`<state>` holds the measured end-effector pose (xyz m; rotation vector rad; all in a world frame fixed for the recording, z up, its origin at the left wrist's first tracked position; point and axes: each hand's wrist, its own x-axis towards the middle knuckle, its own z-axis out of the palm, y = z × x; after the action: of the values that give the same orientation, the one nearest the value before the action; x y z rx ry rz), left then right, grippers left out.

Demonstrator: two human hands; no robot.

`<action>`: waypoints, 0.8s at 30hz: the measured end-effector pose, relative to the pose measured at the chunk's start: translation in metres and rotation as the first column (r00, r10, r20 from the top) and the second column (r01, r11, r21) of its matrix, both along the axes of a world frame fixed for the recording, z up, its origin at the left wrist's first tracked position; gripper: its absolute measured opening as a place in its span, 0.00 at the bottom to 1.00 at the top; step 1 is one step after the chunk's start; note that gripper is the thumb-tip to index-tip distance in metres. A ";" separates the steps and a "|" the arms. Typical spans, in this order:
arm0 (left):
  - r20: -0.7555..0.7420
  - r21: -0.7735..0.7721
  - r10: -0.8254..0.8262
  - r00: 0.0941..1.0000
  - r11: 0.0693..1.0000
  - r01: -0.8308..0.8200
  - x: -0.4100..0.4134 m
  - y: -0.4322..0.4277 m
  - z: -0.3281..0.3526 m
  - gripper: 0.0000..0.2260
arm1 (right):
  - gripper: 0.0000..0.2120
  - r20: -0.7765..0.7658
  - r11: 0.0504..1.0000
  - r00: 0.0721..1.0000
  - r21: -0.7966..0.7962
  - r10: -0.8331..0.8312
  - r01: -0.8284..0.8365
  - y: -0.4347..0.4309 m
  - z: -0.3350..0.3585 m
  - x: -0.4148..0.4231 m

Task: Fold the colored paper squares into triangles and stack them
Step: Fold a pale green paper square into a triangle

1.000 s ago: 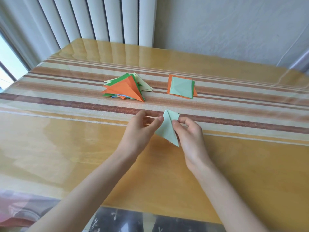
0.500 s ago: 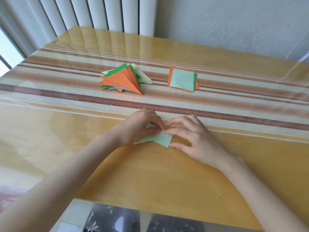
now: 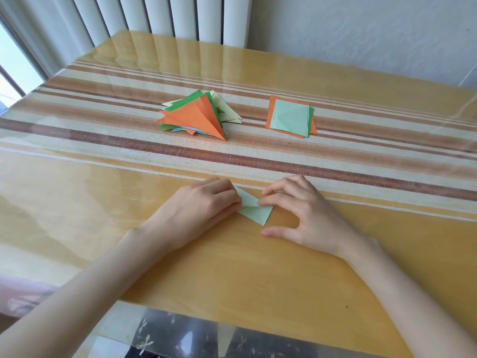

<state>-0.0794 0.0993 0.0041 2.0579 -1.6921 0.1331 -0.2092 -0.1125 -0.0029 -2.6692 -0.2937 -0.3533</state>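
Pale green folded paper triangle (image 3: 254,211) lies flat on the worktop (image 3: 258,267), near the middle of the front edge, between the two hands.

- Left hand (image 3: 204,206): bent fingers cover the paper's left end, knuckles up. Cannot tell whether this grip pinches the sheet or only presses it down; the thumb is hidden.
- Right hand (image 3: 307,213): grip released. Index fingertip (image 3: 261,202) touches the fold line; thumb (image 3: 268,231) rests on bare worktop just beside the paper's near corner.
- Paper's long axis: slanted, from far-left under the left hand to near-right.

Judgement: the crease is being flattened. The pile of folded paper triangles with orange on top (image 3: 196,117) sits toward the far edge, left of centre, so the left hand is nearer for the drop-off. The pile of flat paper squares with pale green on top (image 3: 290,117) sits toward the far edge, right of centre, nearer the right hand.

Surface: yellow wood under a glossy clear cover, with a striped cloth runner (image 3: 103,140) across it; the glare suggests paper would slide easily. Room: white vertical slats (image 3: 154,16) and a pale wall (image 3: 361,29) behind the far edge, a bright window (image 3: 10,60) at the far-left corner.
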 end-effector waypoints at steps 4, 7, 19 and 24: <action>0.033 -0.008 -0.023 0.999 1.000 0.023 0.002 -0.003 0.002 0.14 | 0.18 0.092 0.999 0.996 -0.046 0.021 -0.016 -0.001 -0.003 0.000; 0.029 -0.001 -0.018 0.999 1.000 0.018 0.001 0.000 0.001 0.14 | 0.17 0.170 0.991 0.982 -0.126 0.077 -0.056 -0.003 -0.003 0.001; -0.012 -0.025 0.026 1.000 0.999 -0.027 -0.001 0.001 -0.001 0.14 | 0.14 0.252 0.946 0.947 -0.301 0.198 -0.118 -0.003 0.001 0.002; -0.033 -0.058 0.071 0.997 0.996 -0.073 -0.003 -0.002 0.000 0.14 | 0.14 0.270 0.944 0.943 -0.313 0.196 -0.107 -0.002 0.001 0.000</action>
<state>-0.0824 0.0973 0.0044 2.0671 -1.5777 0.1714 -0.2089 -0.1142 -0.0019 -2.8515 -0.6938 -0.7153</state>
